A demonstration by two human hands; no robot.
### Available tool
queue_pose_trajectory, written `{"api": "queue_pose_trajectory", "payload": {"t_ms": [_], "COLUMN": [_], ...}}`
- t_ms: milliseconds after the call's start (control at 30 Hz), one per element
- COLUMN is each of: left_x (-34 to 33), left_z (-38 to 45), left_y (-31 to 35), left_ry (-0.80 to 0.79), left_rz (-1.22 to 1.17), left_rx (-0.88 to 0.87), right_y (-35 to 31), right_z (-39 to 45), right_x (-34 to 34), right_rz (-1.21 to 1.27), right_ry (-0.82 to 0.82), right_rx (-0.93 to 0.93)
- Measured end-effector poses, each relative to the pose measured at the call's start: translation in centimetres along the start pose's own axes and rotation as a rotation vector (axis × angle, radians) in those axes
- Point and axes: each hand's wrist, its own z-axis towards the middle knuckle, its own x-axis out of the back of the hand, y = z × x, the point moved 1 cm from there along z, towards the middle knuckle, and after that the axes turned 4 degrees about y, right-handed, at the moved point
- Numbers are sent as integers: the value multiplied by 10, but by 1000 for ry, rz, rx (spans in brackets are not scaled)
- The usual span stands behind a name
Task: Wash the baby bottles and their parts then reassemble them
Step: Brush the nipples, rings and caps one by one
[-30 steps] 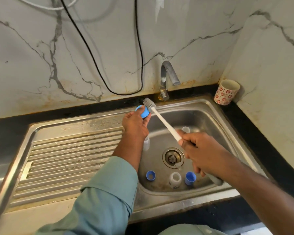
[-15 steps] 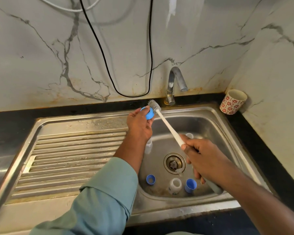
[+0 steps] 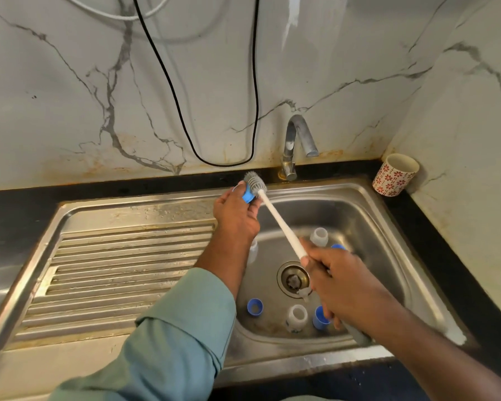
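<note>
My left hand [image 3: 236,215] grips a small blue bottle part [image 3: 247,195] above the back left rim of the steel sink [image 3: 368,215]. My right hand [image 3: 342,282] holds the white handle of a bottle brush [image 3: 278,221], whose grey bristle head [image 3: 254,182] presses against the blue part. In the basin lie a blue ring [image 3: 255,307], a white bottle piece [image 3: 297,317], a blue cap [image 3: 320,317] and a clear nipple piece [image 3: 319,236]. Another blue part [image 3: 338,246] peeks out behind my right hand. A clear bottle [image 3: 252,250] is half hidden by my left wrist.
The tap [image 3: 297,143] stands at the back of the sink, with no water running. A ribbed draining board [image 3: 122,273] lies to the left. A flower-patterned cup [image 3: 395,175] sits in the right corner. A black cable [image 3: 185,120] hangs on the marble wall.
The brush head has stayed against the blue part and shifted only slightly on it. Both hands hold the same grips, and the camera view has drifted a little.
</note>
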Motion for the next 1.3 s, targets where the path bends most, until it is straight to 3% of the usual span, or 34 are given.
{"api": "queue_pose_trajectory", "payload": {"t_ms": [233, 367, 500, 667, 900, 1100, 1300], "left_x": [4, -1, -2, 3, 15, 25, 38], "left_z": [11, -5, -3, -14, -13, -16, -15], "left_y": [14, -1, 11, 3, 10, 16, 17], "left_ry": [66, 15, 109, -19, 66, -169, -238], "left_rz": [-49, 10, -143, -36, -61, -159, -212], "left_rx": [-109, -86, -138, -45, -169, 38, 24], "right_y": [-2, -4, 2, 5, 5, 19, 27], "right_z": [6, 18, -1, 3, -3, 8, -7], "right_x": [5, 6, 6, 12, 0, 3, -2], "right_rz": [40, 110, 86, 73, 18, -135, -167], "right_ry": [-51, 48, -54, 16, -82, 39, -23], "right_rx": [8, 22, -1, 10, 52, 139, 280]}}
